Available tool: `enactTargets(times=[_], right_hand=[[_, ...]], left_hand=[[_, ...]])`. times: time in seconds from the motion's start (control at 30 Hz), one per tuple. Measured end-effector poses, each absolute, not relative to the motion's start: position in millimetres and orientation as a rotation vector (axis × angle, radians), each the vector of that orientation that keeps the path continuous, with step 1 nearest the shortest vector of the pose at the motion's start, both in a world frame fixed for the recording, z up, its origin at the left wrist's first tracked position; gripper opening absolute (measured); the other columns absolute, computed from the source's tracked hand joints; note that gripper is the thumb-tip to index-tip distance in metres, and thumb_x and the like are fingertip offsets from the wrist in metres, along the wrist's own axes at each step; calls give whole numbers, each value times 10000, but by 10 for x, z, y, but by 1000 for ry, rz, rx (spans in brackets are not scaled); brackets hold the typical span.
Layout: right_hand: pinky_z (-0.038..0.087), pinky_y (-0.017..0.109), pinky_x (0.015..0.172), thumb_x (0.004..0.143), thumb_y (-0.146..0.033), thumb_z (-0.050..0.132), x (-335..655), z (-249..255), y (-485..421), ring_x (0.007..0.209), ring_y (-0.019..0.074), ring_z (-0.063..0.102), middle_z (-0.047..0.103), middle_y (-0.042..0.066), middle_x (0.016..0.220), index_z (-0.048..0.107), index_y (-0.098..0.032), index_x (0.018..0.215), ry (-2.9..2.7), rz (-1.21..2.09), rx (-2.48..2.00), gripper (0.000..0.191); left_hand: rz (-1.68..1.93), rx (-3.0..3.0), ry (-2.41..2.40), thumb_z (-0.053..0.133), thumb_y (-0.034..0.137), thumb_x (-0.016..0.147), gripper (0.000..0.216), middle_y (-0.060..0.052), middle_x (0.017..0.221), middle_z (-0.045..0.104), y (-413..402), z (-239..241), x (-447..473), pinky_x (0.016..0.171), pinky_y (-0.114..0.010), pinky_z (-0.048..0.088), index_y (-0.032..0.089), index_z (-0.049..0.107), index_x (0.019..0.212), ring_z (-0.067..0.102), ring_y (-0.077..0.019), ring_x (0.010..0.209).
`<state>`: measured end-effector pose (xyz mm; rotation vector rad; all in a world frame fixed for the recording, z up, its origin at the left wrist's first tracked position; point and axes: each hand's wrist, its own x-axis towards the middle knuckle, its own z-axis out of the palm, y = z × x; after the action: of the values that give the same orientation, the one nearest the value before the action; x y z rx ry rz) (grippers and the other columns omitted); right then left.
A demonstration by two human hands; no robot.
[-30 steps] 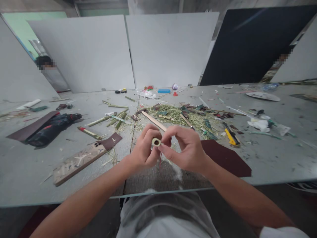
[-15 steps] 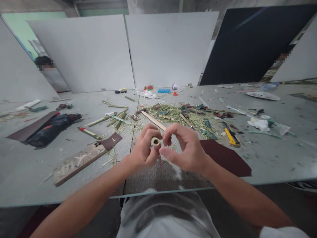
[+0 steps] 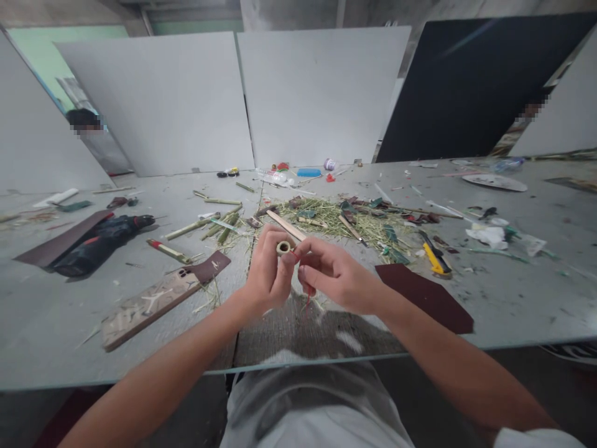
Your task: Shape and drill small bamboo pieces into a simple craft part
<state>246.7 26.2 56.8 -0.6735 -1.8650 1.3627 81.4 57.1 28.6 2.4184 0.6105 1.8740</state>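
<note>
My left hand [image 3: 268,270] is wrapped round a short hollow bamboo tube [image 3: 283,247], its round open end turned toward me. A thin red string [image 3: 308,296] runs from beside the tube and dangles below my fingers. My right hand [image 3: 333,274], curled close against the left, pinches the string at the tube's right side. Beyond both hands a flat pale wooden strip [image 3: 285,225] points away, its near end hidden behind my fingers. How far the string is wound on the tube is hidden.
A heap of green shavings [image 3: 326,214] lies past my hands. Leftward are a phone [image 3: 149,308], a power drill [image 3: 102,246] and cut bamboo pieces [image 3: 168,250]. To the right are a yellow utility knife [image 3: 436,255] and a maroon sheet [image 3: 424,297]. White panels [image 3: 321,93] stand behind.
Both hands have shifted slightly up and left with the tube. My right fingers have moved from a loose curl to a pinch on the red string, and more string shows.
</note>
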Motion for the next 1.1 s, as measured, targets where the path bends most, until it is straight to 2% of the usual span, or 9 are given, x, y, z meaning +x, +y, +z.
enactTargets(times=[0.17, 0.33, 0.4, 0.5, 0.6, 0.83, 1.1], right_hand=[[375, 253, 586, 927, -213, 516, 2442, 577, 251, 619, 99, 432, 472, -37, 695, 505, -194, 857, -1888, 1268, -683, 74], [416, 274, 626, 954, -248, 444, 2441, 590, 246, 653, 117, 492, 534, -1, 691, 512, -174, 774, -1858, 1363, -568, 205], [394, 261, 579, 956, -289, 464, 2447, 580, 244, 597, 103, 453, 490, -22, 652, 486, -179, 761, -1820, 1411, -494, 225], [255, 222, 461, 958, -379, 496, 2447, 568, 226, 493, 66, 283, 342, -72, 603, 459, -188, 778, -1754, 1417, -486, 265], [189, 207, 422, 947, -361, 526, 2429, 574, 187, 457, 58, 219, 283, -96, 569, 456, -200, 821, -1733, 1312, -530, 217], [190, 181, 397, 927, -281, 557, 2382, 503, 128, 421, 56, 213, 269, -122, 524, 471, -230, 968, -1700, 965, -649, 108], [212, 196, 404, 900, -214, 557, 2345, 471, 133, 419, 55, 255, 301, -114, 501, 506, -216, 887, -1710, 707, -622, 52]], left_hand=[[1855, 2421, 624, 333, 390, 999, 249, -38, 808, 458, 562, 284, 809, 676, -350, 401, 193, 465, 922, 450, -175, 770], [1840, 2427, 630, 323, 409, 999, 272, -38, 806, 452, 549, 289, 807, 665, -349, 391, 192, 465, 914, 447, -178, 769], [1842, 2421, 618, 336, 417, 996, 274, -37, 808, 447, 546, 295, 810, 662, -349, 389, 190, 469, 919, 445, -176, 762], [1850, 2423, 594, 347, 427, 991, 277, -36, 809, 440, 540, 306, 818, 647, -347, 389, 190, 476, 929, 443, -175, 751], [1837, 2449, 588, 347, 405, 993, 251, -38, 825, 438, 532, 313, 820, 645, -347, 397, 193, 469, 940, 438, -174, 752], [1790, 2477, 570, 354, 382, 993, 219, -42, 849, 443, 525, 296, 807, 657, -346, 413, 191, 460, 975, 447, -172, 770], [1780, 2497, 521, 356, 398, 991, 232, -48, 865, 468, 526, 291, 813, 661, -343, 423, 191, 460, 972, 451, -171, 779]])
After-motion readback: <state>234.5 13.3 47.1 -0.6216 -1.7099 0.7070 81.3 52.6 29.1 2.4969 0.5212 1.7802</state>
